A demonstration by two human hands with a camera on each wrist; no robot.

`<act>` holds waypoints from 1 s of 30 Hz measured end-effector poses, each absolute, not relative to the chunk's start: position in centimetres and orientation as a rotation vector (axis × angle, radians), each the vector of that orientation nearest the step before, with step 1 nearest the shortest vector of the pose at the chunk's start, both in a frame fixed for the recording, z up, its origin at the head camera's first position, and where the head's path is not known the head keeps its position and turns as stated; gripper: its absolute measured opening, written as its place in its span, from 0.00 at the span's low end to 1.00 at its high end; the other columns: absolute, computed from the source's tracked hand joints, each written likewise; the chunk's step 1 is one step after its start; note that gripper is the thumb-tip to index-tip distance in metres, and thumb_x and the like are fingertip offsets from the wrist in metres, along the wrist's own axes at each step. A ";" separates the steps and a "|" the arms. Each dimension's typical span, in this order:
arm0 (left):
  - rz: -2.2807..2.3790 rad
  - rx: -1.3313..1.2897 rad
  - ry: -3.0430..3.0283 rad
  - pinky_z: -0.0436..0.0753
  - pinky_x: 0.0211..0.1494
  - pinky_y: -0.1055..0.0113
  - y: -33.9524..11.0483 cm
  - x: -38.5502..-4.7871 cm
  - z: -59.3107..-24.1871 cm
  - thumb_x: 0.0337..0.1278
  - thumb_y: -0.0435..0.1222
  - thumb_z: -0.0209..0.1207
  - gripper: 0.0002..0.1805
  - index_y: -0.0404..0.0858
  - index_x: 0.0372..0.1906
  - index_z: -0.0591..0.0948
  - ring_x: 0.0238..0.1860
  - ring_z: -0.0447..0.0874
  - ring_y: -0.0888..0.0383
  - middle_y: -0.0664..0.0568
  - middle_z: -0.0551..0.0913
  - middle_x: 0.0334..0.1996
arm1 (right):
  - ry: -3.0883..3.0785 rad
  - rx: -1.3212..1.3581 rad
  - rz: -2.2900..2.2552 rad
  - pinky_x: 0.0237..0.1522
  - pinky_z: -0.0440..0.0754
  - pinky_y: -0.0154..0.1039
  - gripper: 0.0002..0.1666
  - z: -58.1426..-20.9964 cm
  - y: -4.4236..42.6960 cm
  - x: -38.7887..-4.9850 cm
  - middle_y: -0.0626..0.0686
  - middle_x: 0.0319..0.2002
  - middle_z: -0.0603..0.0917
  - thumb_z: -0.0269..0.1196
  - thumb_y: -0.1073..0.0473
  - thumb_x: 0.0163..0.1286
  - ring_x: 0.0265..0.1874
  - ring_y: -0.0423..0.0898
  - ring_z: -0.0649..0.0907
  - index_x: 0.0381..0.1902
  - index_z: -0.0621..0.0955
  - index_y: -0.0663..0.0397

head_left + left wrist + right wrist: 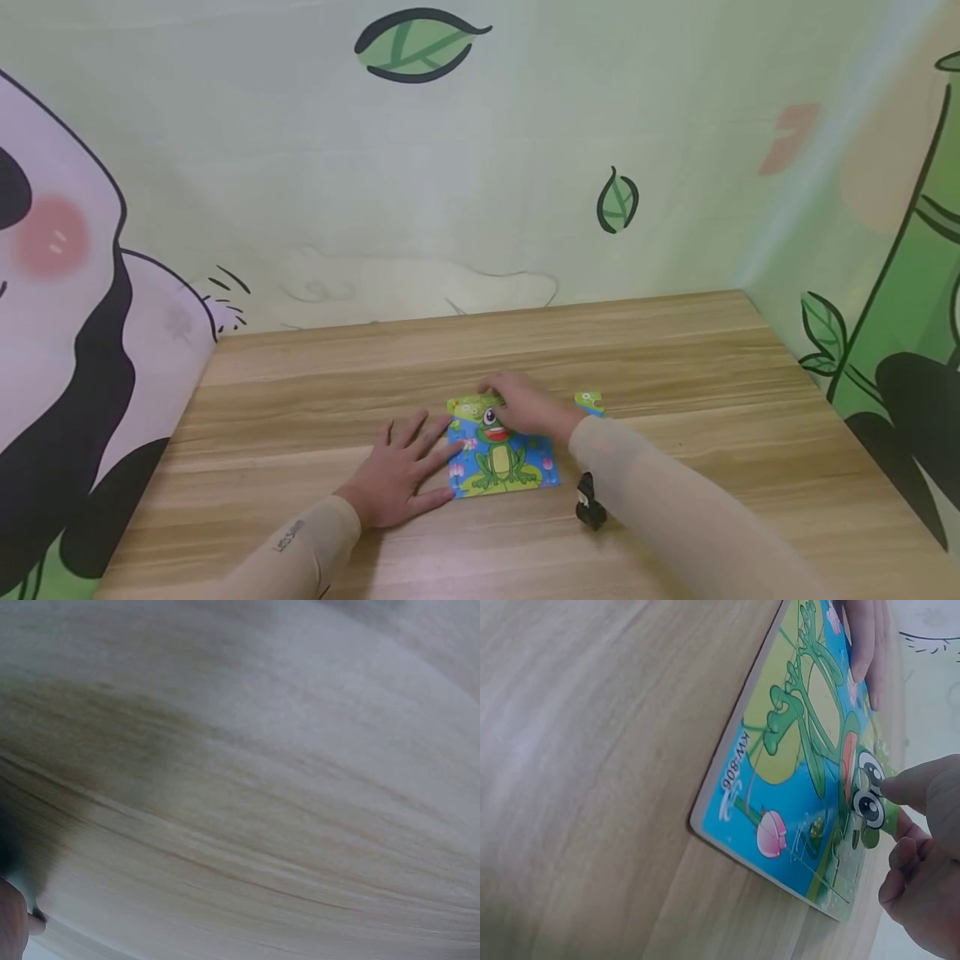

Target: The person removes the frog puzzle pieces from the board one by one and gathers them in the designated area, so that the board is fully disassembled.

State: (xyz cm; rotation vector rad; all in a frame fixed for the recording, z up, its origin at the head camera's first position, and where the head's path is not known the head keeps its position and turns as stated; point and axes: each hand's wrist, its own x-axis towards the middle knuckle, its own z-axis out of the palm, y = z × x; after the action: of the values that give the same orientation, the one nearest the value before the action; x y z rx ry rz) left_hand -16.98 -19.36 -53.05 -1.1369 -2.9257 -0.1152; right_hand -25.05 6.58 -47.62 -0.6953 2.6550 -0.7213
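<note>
A frog jigsaw puzzle (501, 462) with a blue and green picture lies on the table. My right hand (528, 406) is over its upper part, pinching a puzzle piece (868, 808) printed with the frog's eyes between thumb and fingers. That piece looks slightly tilted above the board; its far edge is hidden by the fingers. My left hand (401, 475) rests with fingers spread, fingertips on the puzzle's left edge. In the left wrist view, only a bit of that hand (11, 922) shows in the lower left corner.
Right of the puzzle lies a loose puzzle piece (589, 402), partly covered by the right sleeve. A small black object (590, 502) sits at the right wrist. Behind the wooden table (300, 367) stands a printed wall (480, 167) with leaves and a panda.
</note>
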 end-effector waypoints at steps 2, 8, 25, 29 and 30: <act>-0.118 -1.137 -2.918 0.59 0.71 0.20 -19.4 -17.0 -53.1 0.75 0.64 0.48 0.39 0.56 0.83 0.61 0.82 0.54 0.32 0.46 0.54 0.85 | 2.651 -0.675 -0.739 0.66 0.79 0.52 0.19 -47.5 6.7 -25.1 0.57 0.59 0.84 0.63 0.63 0.76 0.60 0.54 0.82 0.63 0.82 0.55; -0.123 -1.139 -2.874 0.61 0.69 0.20 -19.4 -17.1 -53.5 0.75 0.65 0.47 0.39 0.56 0.83 0.61 0.82 0.55 0.33 0.45 0.56 0.85 | 2.630 -0.660 -0.746 0.61 0.82 0.49 0.13 -47.2 7.0 -25.2 0.53 0.52 0.84 0.63 0.64 0.75 0.52 0.48 0.82 0.55 0.83 0.53; -0.118 -1.132 -2.896 0.59 0.71 0.21 -19.4 -17.1 -53.6 0.74 0.64 0.49 0.39 0.57 0.83 0.61 0.83 0.53 0.34 0.46 0.55 0.85 | 2.594 -0.717 -0.798 0.57 0.83 0.47 0.07 -47.1 7.6 -25.2 0.50 0.46 0.85 0.62 0.63 0.77 0.46 0.45 0.82 0.49 0.84 0.50; -0.131 -1.139 -2.883 0.60 0.70 0.20 -19.5 -17.1 -53.6 0.74 0.64 0.50 0.39 0.56 0.83 0.62 0.82 0.54 0.33 0.45 0.56 0.85 | 2.585 -0.789 -0.777 0.52 0.83 0.43 0.08 -47.1 7.8 -25.2 0.49 0.44 0.85 0.63 0.63 0.75 0.42 0.43 0.81 0.48 0.84 0.49; -0.128 -1.138 -2.886 0.59 0.71 0.21 -19.5 -17.1 -53.6 0.74 0.64 0.50 0.39 0.57 0.83 0.61 0.83 0.54 0.33 0.46 0.56 0.85 | 2.581 -0.805 -0.772 0.50 0.83 0.42 0.08 -47.1 7.9 -25.2 0.48 0.44 0.84 0.63 0.63 0.75 0.41 0.42 0.81 0.48 0.84 0.49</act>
State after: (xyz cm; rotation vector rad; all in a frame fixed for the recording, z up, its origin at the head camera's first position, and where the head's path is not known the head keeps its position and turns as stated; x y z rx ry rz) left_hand -17.15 -19.47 -53.61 -1.1380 -2.8855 -0.1283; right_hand -25.17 7.89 -47.05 -0.8054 2.5806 -0.7723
